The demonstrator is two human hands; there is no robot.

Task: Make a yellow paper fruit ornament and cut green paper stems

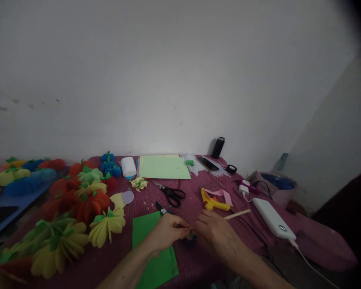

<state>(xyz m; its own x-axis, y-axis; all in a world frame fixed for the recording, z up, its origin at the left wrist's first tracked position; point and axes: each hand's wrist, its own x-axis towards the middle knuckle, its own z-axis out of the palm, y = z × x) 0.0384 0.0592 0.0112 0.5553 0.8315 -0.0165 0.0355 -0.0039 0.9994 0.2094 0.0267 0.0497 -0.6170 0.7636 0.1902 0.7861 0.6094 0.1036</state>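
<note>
My left hand [170, 230] and my right hand [212, 230] meet over the front of the table, fingers pinched together. Between the fingertips shows a small dark piece [190, 241] with a bit of green; the fingers hide most of it, and its kind is unclear. A bright green sheet [155, 263] lies under my left forearm. Just beyond my left hand is a dark-bladed tool [160, 207], partly covered. Black-handled scissors [173, 195] lie farther back. Beyond my right hand rests a yellow glue gun [213, 201], near a flat wooden stick [237, 214].
Pleated paper or felt pumpkin-like shapes [92, 206] crowd the left side. Pale green sheets [165, 167], a white roll [128, 166] and yellow scraps [139, 184] sit toward the wall. A black bottle [218, 147], phone [208, 163], tape roll [231, 169] and corded white power bank [273, 218] occupy the right.
</note>
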